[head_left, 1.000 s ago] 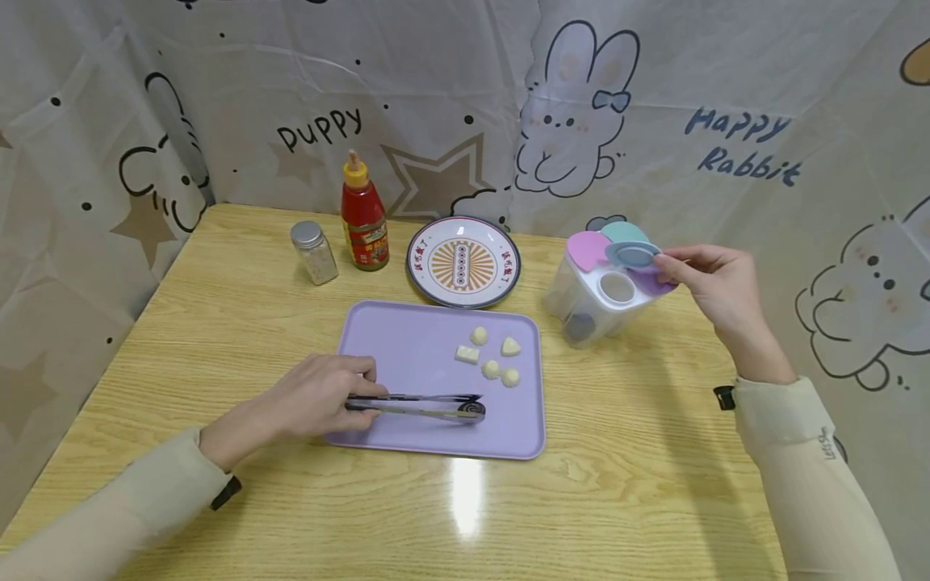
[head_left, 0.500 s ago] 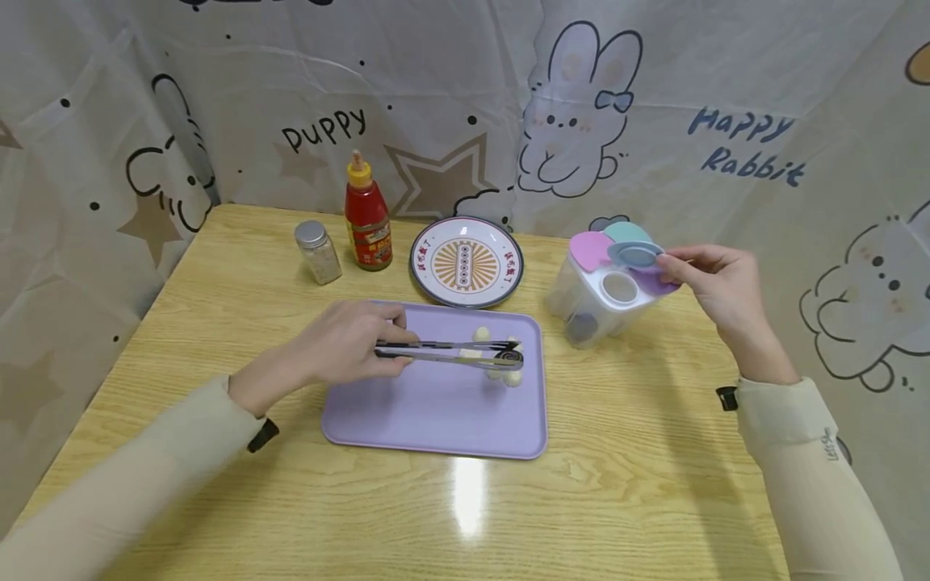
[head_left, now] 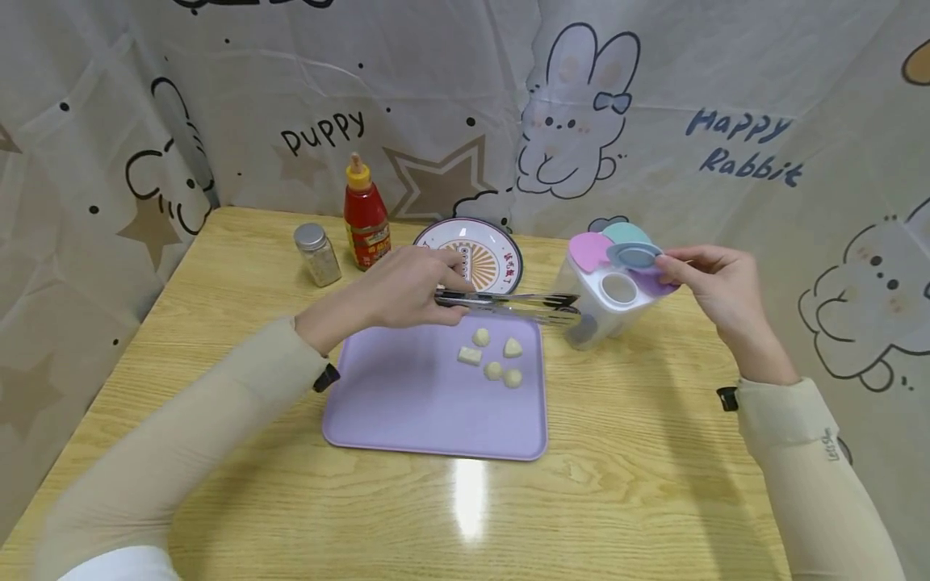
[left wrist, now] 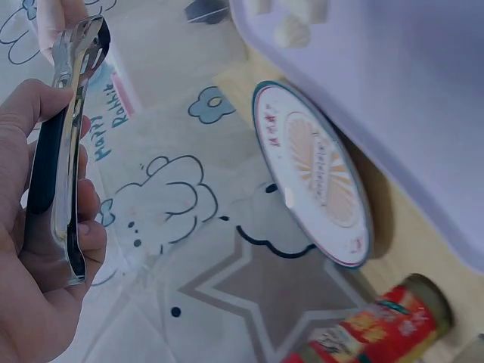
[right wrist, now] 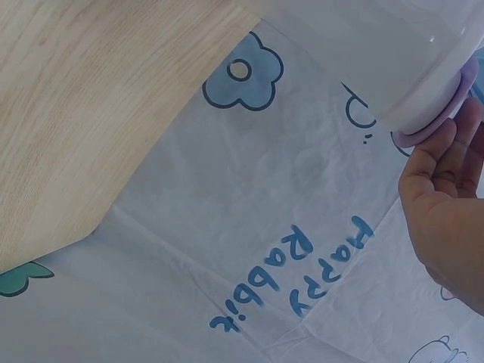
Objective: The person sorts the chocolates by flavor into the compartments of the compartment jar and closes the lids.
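Holding tongs [head_left: 508, 305] in left hand [head_left: 407, 292], tips nearing seasoning container [head_left: 606, 290] at 3 o'clock | right hand [head_left: 715, 286] pinching blue lid [head_left: 634, 255] open | five dough pieces [head_left: 492, 355] lying unmoved on tray [head_left: 407, 403], all remaining.

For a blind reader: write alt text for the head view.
A left hand holds tongs toward a container whose blue lid a right hand lifts. Below, white pieces lie on a tray.
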The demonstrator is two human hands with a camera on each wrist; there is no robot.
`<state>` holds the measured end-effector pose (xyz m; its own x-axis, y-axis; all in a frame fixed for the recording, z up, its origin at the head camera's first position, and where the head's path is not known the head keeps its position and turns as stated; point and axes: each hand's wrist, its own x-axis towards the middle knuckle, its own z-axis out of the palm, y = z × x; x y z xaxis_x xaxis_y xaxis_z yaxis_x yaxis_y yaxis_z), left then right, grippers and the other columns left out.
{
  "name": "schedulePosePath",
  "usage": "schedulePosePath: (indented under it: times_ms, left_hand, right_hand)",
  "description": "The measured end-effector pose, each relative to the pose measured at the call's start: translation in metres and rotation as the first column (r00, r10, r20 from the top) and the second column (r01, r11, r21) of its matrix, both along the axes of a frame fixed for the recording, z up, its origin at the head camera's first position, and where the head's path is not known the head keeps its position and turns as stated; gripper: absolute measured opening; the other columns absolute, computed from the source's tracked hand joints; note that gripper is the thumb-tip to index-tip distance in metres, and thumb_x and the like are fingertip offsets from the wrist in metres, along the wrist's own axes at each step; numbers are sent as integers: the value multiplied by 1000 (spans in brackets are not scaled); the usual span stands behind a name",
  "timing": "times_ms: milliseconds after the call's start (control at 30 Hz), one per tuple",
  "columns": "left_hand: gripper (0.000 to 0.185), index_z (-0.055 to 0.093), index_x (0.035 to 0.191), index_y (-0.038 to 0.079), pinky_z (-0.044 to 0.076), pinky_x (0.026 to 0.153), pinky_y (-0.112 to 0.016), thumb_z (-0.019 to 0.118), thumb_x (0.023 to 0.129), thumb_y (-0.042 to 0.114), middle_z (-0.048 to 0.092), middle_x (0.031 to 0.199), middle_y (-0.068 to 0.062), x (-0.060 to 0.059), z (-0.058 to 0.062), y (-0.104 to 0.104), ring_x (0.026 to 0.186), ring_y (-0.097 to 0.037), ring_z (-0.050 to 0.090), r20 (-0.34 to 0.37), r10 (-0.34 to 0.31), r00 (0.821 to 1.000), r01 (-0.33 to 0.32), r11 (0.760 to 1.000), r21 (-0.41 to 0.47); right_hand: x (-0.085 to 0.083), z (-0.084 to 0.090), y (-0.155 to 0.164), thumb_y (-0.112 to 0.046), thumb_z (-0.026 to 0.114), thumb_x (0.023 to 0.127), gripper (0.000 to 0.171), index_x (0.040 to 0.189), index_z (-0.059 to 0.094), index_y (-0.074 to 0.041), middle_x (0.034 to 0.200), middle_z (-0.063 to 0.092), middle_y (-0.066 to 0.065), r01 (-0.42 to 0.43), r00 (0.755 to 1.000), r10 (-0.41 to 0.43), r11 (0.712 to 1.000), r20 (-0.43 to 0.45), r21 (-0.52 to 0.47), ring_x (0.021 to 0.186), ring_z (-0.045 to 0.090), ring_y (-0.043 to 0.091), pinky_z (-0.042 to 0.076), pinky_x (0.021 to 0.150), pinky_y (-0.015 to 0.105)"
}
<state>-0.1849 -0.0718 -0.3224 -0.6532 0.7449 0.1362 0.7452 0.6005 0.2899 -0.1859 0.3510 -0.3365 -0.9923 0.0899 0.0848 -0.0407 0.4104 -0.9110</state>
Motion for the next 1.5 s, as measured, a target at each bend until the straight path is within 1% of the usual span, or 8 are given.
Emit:
schedulePosePath:
  times_ms: [200, 400, 567, 667, 833, 1067, 1333, 1500]
  left_hand:
    - [31, 81, 121, 22, 48, 70, -37, 75, 93, 34, 71, 104, -3, -18, 12, 23, 82, -19, 59, -8, -8, 1000, 8, 1000, -14]
    - [35, 79, 126, 20, 49, 71, -36, 74, 95, 35, 71, 112, -4, -30, 24, 45, 88, -22, 62, 42, 8, 999, -7, 1000, -23]
    - [35, 79, 127, 22, 49, 79, -37, 72, 96, 37, 69, 108, -2, -37, 27, 60, 92, -21, 62, 44, 12, 999, -10, 998, -57]
    - [34, 79, 127, 23, 48, 79, -37, 72, 97, 37, 68, 106, -1, -40, 26, 64, 91, -19, 60, 47, 10, 999, -6, 997, -78]
    - [34, 78, 127, 24, 45, 75, -34, 72, 97, 37, 68, 105, -1, -43, 25, 69, 89, -19, 58, 55, 1, 999, 4, 996, -85]
    - [36, 77, 129, 25, 42, 75, -31, 71, 97, 40, 67, 107, 1, -46, 25, 74, 91, -19, 58, 65, 13, 998, -6, 994, -106]
    - [36, 79, 127, 25, 47, 78, -34, 73, 95, 41, 68, 108, 1, -46, 24, 75, 95, -18, 61, 67, 14, 998, -8, 996, -93]
    - [36, 79, 126, 24, 51, 81, -37, 73, 95, 41, 70, 110, 1, -42, 20, 65, 96, -18, 64, 66, 18, 998, -13, 997, -82]
  right_hand:
    - [1, 0, 0, -17, 80, 94, 6, 96, 85, -20, 81, 77, -22, 10, 1000, -10, 1000, 4, 15, 71, 70, 0, 57, 70, 15]
    - [1, -1, 1, -19, 80, 95, 6, 97, 85, -22, 81, 76, -24, 16, 1000, -16, 999, 7, 42, 72, 69, 0, 56, 70, 15]
    - [1, -1, 0, -18, 80, 94, 6, 96, 85, -22, 81, 76, -23, 12, 1000, -13, 999, 9, 33, 72, 70, 0, 56, 70, 15]
    - [1, -1, 0, -18, 80, 94, 7, 96, 85, -22, 81, 76, -23, 13, 1000, -13, 999, 8, 31, 72, 70, 0, 56, 70, 15]
    - [0, -1, 0, -16, 80, 94, 8, 94, 84, -23, 80, 77, -22, 10, 1000, -10, 1000, 5, 15, 72, 70, 0, 56, 70, 15]
    - [-1, -1, 0, -15, 80, 94, 8, 94, 84, -21, 80, 77, -21, 5, 1000, -5, 1000, -4, 0, 71, 70, 0, 56, 69, 15]
    - [-1, -1, 1, -15, 79, 95, 6, 96, 84, -18, 82, 77, -20, -2, 1000, 2, 1000, -14, 13, 71, 70, 1, 57, 70, 15]
    - [-1, -1, 0, -14, 80, 94, 6, 96, 85, -18, 81, 77, -20, -2, 1000, 3, 1000, -13, 2, 71, 70, 1, 57, 69, 15]
